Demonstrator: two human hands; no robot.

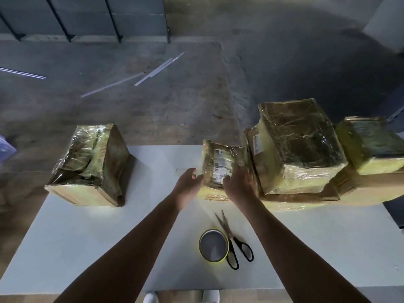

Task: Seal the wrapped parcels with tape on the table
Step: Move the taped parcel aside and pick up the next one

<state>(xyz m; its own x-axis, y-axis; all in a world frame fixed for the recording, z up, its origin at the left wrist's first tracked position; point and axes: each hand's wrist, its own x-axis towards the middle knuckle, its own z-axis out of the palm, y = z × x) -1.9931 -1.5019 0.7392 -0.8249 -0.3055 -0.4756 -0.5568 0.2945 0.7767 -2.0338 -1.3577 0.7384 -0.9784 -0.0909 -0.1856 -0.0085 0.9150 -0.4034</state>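
"if you start at the left end of the white table (87, 248), what's sitting there?"

"one big wrapped parcel (89, 165), film over cardboard, well apart from the others."

"and the hands?"

"both are out at the small parcel (220, 162) in the middle, its labels facing up. the left hand (188, 184) lies against its left side, fingers loosely curved, not closed round it. the right hand (240, 182) has its thumb on the labelled face and fingers bent over the right edge, so it grips the thing."

"the tape?"

"the tape roll (213, 244) lies flat between the forearms, nearer the person, with the scissors (235, 241) touching its right side, blades a little apart."

"further right?"

"a stack just beside the small parcel: a large wrapped box (299, 145) on a flat cardboard parcel (360, 189), and another wrapped parcel (371, 143) at the far end."
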